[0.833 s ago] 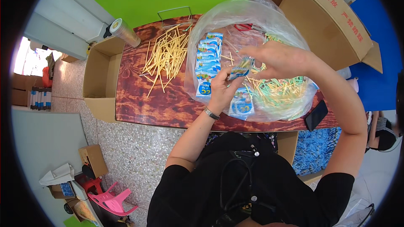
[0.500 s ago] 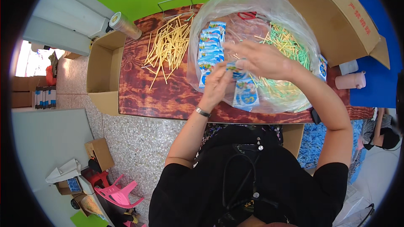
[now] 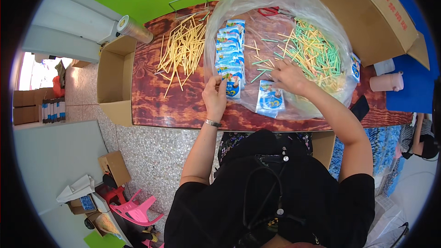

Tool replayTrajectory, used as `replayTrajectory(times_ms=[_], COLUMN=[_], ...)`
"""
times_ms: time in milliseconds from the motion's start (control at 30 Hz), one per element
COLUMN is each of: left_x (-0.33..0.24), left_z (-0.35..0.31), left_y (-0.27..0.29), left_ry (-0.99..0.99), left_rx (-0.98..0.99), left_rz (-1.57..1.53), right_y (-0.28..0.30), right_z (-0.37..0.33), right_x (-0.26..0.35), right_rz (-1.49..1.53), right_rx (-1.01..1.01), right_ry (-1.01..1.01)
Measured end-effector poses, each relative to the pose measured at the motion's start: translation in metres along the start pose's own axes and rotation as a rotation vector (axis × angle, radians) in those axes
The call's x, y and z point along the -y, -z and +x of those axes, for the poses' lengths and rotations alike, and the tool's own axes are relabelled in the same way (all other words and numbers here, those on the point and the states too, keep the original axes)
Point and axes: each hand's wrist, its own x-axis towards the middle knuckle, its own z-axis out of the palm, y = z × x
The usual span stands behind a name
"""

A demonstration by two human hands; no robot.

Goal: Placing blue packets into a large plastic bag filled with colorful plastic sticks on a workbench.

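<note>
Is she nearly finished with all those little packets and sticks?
Not nearly. Done: a row of blue packets overlaps neatly on the table. In hand: the left hand touches the row's nearest packet; the right hand reaches into the green sticks. Left: one loose packet and yellow sticks.

A single head-worn fisheye camera looks steeply down on the wooden table (image 3: 183, 105) from just above and on the person's side of it. The table fills the upper middle; beyond its far edge lies green floor, and lines bend toward the dark round rim.
</note>
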Motion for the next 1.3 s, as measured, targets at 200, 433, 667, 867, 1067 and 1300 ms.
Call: replayTrajectory(times_ms=[200, 433, 667, 867, 1067, 1300], left_x=[-0.058, -0.088, -0.052, -0.053, -0.06, -0.057], left_z=[-0.001, 0.0, -0.012, -0.012, -0.012, -0.005], left_y=[-0.015, -0.03, -0.023, -0.009, -0.002, -0.028], left_ry=[-0.485, -0.62, -0.527, -0.799, -0.699, -0.511], left_rx=[-0.344, 0.353, 0.545, 0.747, 0.834, 0.589], left_rz=[0.46, 0.224, 0.258, 0.198, 0.121, 0.115], right_y=[-0.004, 0.037, 0.041, 0.005, 0.012, -0.016], right_z=[-0.011, -0.02, -0.035, -0.039, -0.025, -0.021], right_x=[-0.015, -0.003, 0.006, 0.002, 0.009, 0.012], right_rz=[-0.181, 0.221, 1.013, 0.92, 0.734, 0.353], right_rx=[-0.197, -0.185, 0.308, 0.389, 0.216, 0.073], right_ry=[0.117, 0.163, -0.362, -0.318, -0.297, -0.105])
